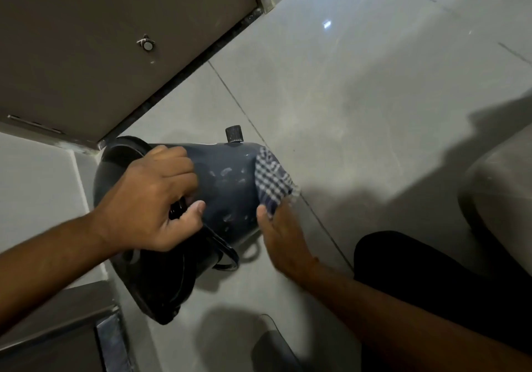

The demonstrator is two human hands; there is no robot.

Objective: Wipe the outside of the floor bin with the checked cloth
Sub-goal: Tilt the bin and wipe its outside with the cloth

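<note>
Dark blue plastic floor bin lying tipped on grey floor tiles, left hand clamping its rim, right hand pressing blue-and-white checked cloth against its base, no readable writing showing

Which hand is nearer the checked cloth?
Right. The right hand presses the checked cloth against the bin's base end; the left hand grips the bin's body, apart from the cloth.

The scene is dim and grey, with a small bright glare spot on the glossy floor at upper right. Soft dark shadows fall at right and below the bin. Straight lines bow towards the wide-angle edges, and the right hand is slightly blurred.
</note>
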